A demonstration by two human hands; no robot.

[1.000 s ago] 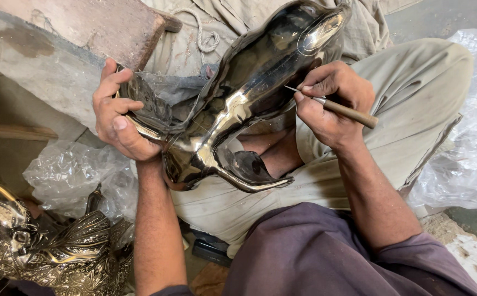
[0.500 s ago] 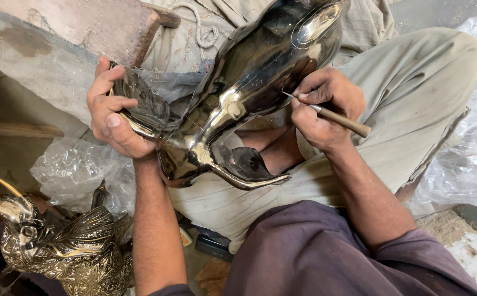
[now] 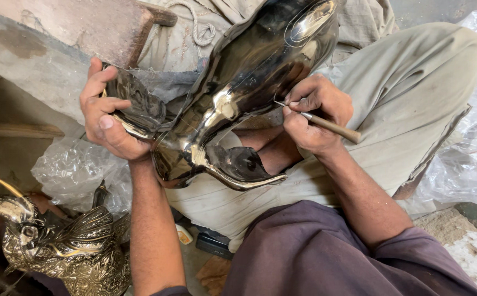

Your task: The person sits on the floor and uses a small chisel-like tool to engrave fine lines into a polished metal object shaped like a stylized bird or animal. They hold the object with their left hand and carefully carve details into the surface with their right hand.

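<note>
The right hand [image 3: 316, 118] was closed in a pen-like pinch on a slim graver [image 3: 326, 125] with a pale wooden handle, its thin metal tip touching the flank of a large polished metal figure [image 3: 249, 82]. The left hand [image 3: 109, 118] was clamped on the figure's fluted, darker end, fingers curled over the edge and thumb lying along the rim. The figure lay tilted across the person's lap, resting on pale trousers [image 3: 403, 93], with its broad mirror-bright body toward the top of the view and a curved, flared foot hanging low between the knees. Outward from the work lay crumpled clear plastic sheeting [image 3: 68, 170] at the left and more at the right edge; a finished, densely engraved brass bird [image 3: 68, 246] stood at lower left, near a wooden block [image 3: 85, 27] and a knotted cord [image 3: 200, 30]. Judged from this pose, the chief risk was the tip skating across the slick, curved surface and leaving a stray scratch, caused by too shallow an angle or by the figure rocking on the soft lap; a slackened left-hand hold could also let the piece roll toward the floor
</note>
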